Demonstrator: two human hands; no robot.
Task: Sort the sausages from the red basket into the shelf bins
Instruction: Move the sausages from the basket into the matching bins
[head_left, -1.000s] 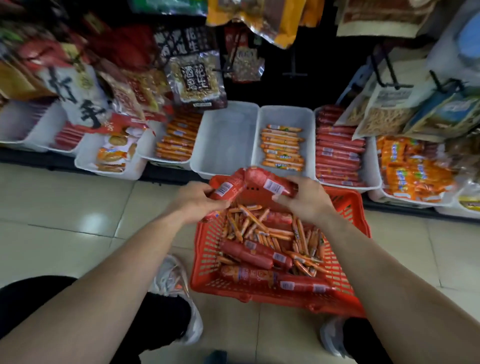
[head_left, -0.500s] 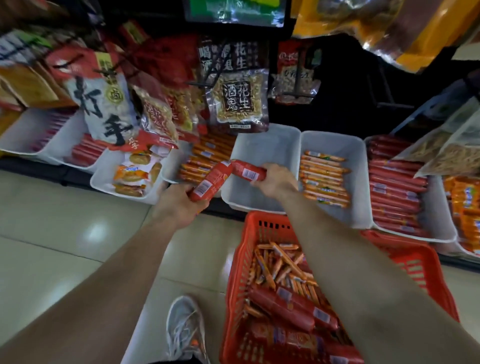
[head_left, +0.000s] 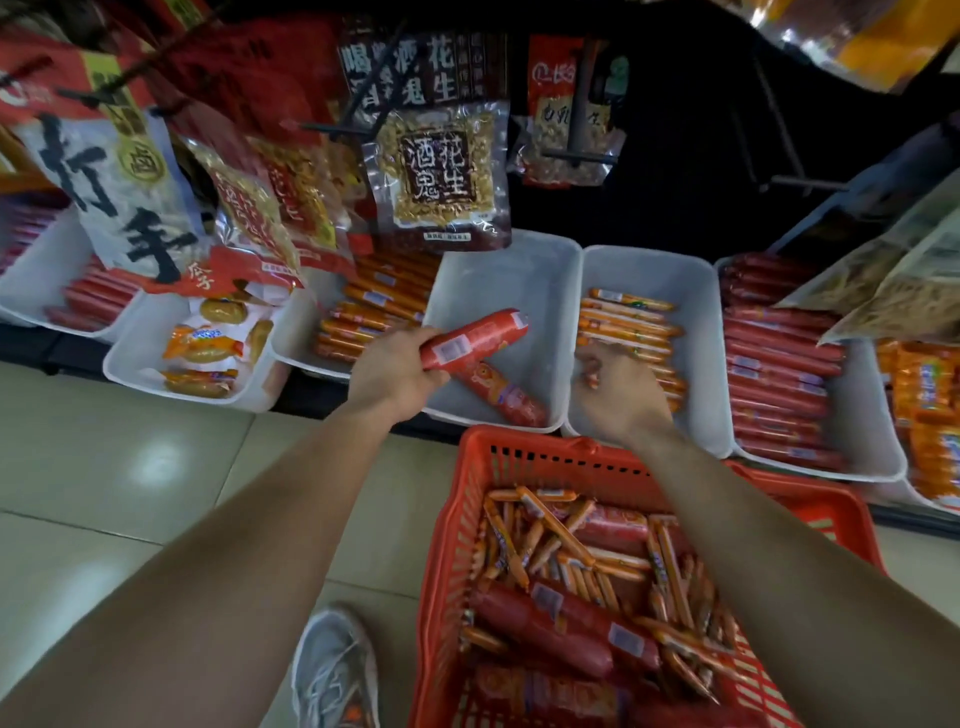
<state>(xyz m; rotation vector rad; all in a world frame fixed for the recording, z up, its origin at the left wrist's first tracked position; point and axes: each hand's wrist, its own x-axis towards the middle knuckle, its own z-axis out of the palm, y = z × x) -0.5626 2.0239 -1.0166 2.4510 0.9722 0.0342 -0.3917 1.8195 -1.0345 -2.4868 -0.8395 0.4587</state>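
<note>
We look down on a pale, glossy tiled floor (head_left: 130, 493). A low dark shelf (head_left: 47, 353) runs along its far edge and carries a row of white bins. Snack bags (head_left: 441, 171) hang on pegs above the row against a black back wall.

From the left, the first bin (head_left: 31, 291) holds red sausages. The second bin (head_left: 140, 364) holds yellow-wrapped snacks, and the third bin (head_left: 291, 338) orange sausages laid side by side. The middle bin (head_left: 519, 275) is mostly bare white plastic. To its right, the fifth bin (head_left: 696, 291) holds thin orange sausages and the sixth bin (head_left: 862, 447) is stacked with red ones. Orange packs (head_left: 930, 405) fill the far right edge.

A grey shoe (head_left: 337, 670) rests on the floor at the bottom. Our left hand (head_left: 389, 374) is closed around the near end of a red sausage (head_left: 475, 338) and holds it slanted over the middle bin. Beneath it a second sausage (head_left: 501, 392) lies on that bin's bottom, close to the near wall.

Our right hand (head_left: 618, 395) hovers over the near left corner of the fifth bin. Its back is towards us and its fingers are bent down, and we cannot tell whether they pinch anything. The red basket (head_left: 519, 452) stands on the floor just before the bins, under our right forearm. In it, thin sticks (head_left: 550, 530) are heaped over thick rolls (head_left: 545, 623).
</note>
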